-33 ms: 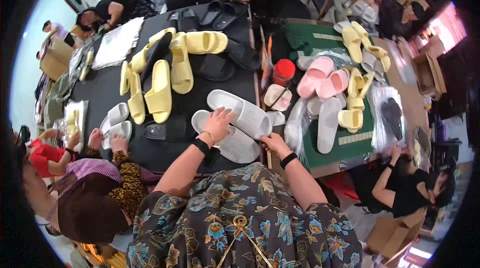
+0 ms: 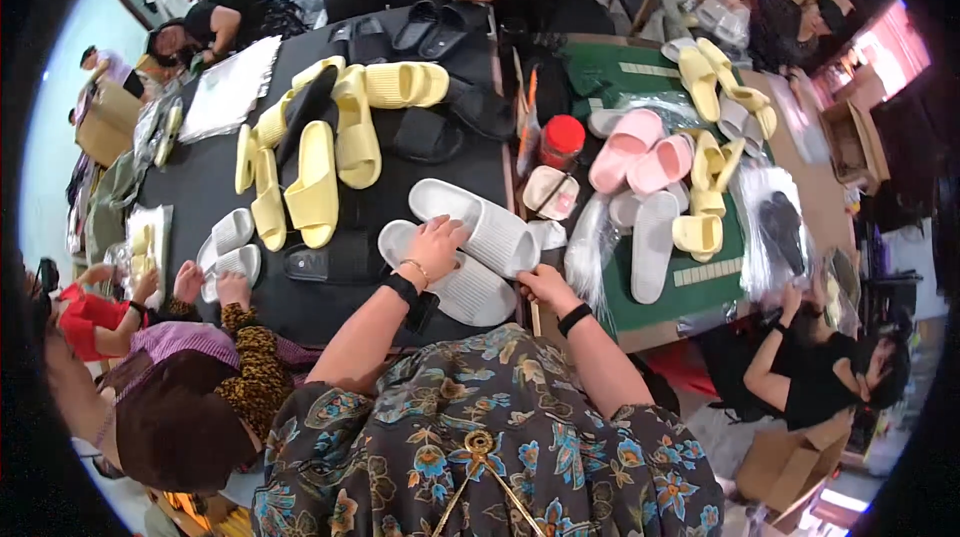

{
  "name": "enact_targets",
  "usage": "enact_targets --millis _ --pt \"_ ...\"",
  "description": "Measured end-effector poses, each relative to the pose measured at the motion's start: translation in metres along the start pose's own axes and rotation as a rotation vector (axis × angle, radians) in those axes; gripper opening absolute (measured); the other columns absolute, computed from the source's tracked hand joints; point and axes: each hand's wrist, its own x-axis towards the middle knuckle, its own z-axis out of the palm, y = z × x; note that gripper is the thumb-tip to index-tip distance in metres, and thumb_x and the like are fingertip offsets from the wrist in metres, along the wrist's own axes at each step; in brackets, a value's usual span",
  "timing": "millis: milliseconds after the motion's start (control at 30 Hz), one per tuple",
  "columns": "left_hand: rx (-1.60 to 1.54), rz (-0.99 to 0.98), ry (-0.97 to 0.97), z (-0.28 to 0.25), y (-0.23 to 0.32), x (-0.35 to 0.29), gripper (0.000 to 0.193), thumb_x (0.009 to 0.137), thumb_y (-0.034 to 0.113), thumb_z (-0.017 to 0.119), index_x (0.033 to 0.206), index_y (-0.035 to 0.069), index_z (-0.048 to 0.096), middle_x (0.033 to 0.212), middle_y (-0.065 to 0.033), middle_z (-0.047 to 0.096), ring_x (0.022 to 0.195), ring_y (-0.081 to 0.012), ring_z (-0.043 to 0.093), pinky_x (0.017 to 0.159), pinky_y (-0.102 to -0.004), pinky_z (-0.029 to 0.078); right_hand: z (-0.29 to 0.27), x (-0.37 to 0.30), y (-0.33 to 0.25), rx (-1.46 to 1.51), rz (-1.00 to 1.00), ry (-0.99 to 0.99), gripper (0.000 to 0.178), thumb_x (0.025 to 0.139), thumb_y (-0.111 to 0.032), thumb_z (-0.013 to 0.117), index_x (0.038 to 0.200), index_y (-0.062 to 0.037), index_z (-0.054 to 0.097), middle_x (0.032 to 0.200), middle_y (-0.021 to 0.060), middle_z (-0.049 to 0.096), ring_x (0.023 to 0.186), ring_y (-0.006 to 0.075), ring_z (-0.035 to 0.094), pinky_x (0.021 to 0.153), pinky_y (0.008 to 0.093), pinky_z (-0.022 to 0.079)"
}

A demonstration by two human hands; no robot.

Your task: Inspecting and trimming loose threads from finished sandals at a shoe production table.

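Note:
Two light grey slippers lie in front of me at the table's near edge. The upper slipper (image 2: 490, 232) partly overlaps the lower slipper (image 2: 468, 289). My left hand (image 2: 435, 249) grips the edge of the upper one between the two, its fingers bent over the rim and its thumb hidden. At the toe end of that same slipper, my right hand (image 2: 547, 287) pinches the rim between thumb and fingers. Just left of the pair is a black slipper (image 2: 325, 264). Beyond it lie several yellow slippers (image 2: 314, 187) and some black slippers (image 2: 428, 135).
On the right, a green mat (image 2: 600, 315) holds pink slippers (image 2: 625, 149), grey and yellow ones and plastic bags. A red-lidded jar (image 2: 562, 142) stands at the gap between tables. A co-worker's hands at my left touch another grey pair (image 2: 228, 242). Other people sit around the tables.

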Motion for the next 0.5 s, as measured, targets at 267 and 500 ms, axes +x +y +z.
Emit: enact_targets --millis 267,500 --pt "0.057 -0.120 0.065 -0.005 0.026 0.012 0.015 0.064 0.018 0.061 0.061 0.004 0.062 0.068 -0.0148 0.061 0.070 -0.0323 0.060 0.064 -0.0428 0.048 -0.103 -0.005 0.059 0.079 -0.257 0.717 0.023 0.080 -0.020 0.059 0.075 0.0022 0.064 0.067 0.0086 0.062 0.059 0.0152 0.057 0.055 0.0308 0.043" --pt "-0.081 -0.573 0.208 -0.015 0.019 -0.016 0.034 0.078 0.034 0.065 0.065 0.002 0.062 0.067 -0.0162 0.061 0.066 -0.0342 0.059 0.063 -0.0436 0.047 -0.156 -0.013 0.130 -0.335 -0.097 0.899 0.023 0.075 -0.023 0.062 0.080 -0.0016 0.068 0.074 0.0178 0.065 0.073 0.0331 0.063 0.068 0.0396 0.049"
